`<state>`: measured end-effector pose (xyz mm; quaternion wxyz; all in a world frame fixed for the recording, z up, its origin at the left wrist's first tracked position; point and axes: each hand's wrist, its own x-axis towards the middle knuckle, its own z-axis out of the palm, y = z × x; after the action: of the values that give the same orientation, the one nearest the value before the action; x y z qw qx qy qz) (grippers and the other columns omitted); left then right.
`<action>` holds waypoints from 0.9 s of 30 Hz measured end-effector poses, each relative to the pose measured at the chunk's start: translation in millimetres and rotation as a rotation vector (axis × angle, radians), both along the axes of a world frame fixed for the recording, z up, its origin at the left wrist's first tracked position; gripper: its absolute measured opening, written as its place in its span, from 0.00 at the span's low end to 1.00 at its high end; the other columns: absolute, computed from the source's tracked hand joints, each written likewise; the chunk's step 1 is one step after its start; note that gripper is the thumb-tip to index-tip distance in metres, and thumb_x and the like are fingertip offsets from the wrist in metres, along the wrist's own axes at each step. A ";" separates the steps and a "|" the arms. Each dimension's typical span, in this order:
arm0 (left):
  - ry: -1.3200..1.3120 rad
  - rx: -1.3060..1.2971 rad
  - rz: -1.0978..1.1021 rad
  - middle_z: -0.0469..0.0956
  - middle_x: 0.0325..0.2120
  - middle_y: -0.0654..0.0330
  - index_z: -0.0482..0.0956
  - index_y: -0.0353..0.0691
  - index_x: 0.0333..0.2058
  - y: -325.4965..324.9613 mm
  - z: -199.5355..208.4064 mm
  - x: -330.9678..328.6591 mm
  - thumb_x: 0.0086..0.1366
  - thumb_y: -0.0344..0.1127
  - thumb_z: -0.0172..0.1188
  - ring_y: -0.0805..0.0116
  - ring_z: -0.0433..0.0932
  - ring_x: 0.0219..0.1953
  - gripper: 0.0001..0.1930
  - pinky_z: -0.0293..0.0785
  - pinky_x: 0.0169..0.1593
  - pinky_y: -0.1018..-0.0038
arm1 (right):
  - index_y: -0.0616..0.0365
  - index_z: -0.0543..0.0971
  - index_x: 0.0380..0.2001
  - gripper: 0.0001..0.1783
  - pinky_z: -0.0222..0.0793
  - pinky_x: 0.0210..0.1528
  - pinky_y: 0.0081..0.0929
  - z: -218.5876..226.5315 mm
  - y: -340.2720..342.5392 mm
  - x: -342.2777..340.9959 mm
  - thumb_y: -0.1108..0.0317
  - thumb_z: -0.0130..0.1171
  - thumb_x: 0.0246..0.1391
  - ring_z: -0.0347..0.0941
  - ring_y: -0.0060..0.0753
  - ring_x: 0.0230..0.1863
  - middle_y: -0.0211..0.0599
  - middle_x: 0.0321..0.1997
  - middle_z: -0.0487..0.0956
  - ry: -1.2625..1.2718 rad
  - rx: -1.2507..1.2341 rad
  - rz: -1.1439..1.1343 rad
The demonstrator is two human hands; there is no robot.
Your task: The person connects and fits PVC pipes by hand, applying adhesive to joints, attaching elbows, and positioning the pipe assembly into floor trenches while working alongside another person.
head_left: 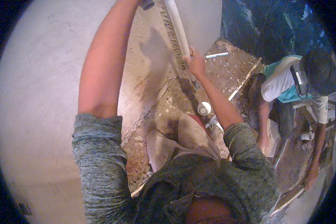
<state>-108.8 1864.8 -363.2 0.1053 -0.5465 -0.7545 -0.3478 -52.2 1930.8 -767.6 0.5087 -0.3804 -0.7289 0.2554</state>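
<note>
A long white plastic pipe runs down from the top edge, alongside a rough groove cut in the plastered wall. Around its lower part my right hand is closed, with the thumb along the pipe's side. My left arm reaches up past the top edge, so the hand itself is out of the picture. Beside that wrist a short grey cylindrical piece shows in part; whether I hold it cannot be seen. Below my right hand, near my legs, there is a round white pipe end or cap.
A co-worker crouches at the right, one hand on a pale board. A short white pipe piece lies on rubble-strewn ground. Dark marbled panels stand at the back right; the plastered wall fills the left.
</note>
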 end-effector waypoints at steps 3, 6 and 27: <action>0.174 0.063 -0.023 0.79 0.34 0.48 0.76 0.29 0.39 -12.8 -6.8 -12.9 0.58 0.46 0.67 0.58 0.78 0.34 0.23 0.77 0.37 0.63 | 0.55 0.70 0.57 0.32 0.70 0.50 0.46 -9.3 26.8 -21.8 0.56 0.65 0.50 0.75 0.56 0.47 0.52 0.45 0.79 -0.060 0.028 0.004; 0.007 0.126 0.030 0.80 0.37 0.47 0.78 0.31 0.42 -7.2 -40.9 -28.5 0.58 0.44 0.67 0.58 0.79 0.38 0.22 0.76 0.42 0.64 | 0.57 0.69 0.58 0.33 0.69 0.51 0.46 -21.8 57.9 -27.6 0.57 0.64 0.51 0.75 0.56 0.48 0.54 0.48 0.78 -0.207 -0.004 -0.037; -0.801 -0.149 0.438 0.75 0.19 0.67 0.80 0.38 0.28 -259.9 -367.7 -132.5 0.62 0.36 0.63 0.82 0.67 0.19 0.08 0.64 0.24 0.79 | 0.61 0.67 0.57 0.33 0.71 0.48 0.46 -103.4 126.6 -122.8 0.57 0.64 0.52 0.76 0.58 0.45 0.56 0.45 0.79 -0.199 -0.126 0.063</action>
<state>-241.3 1605.0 -730.9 -0.1632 -0.2028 -0.8564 -0.4459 -175.0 2057.3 -871.0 0.4006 -0.4118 -0.7700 0.2775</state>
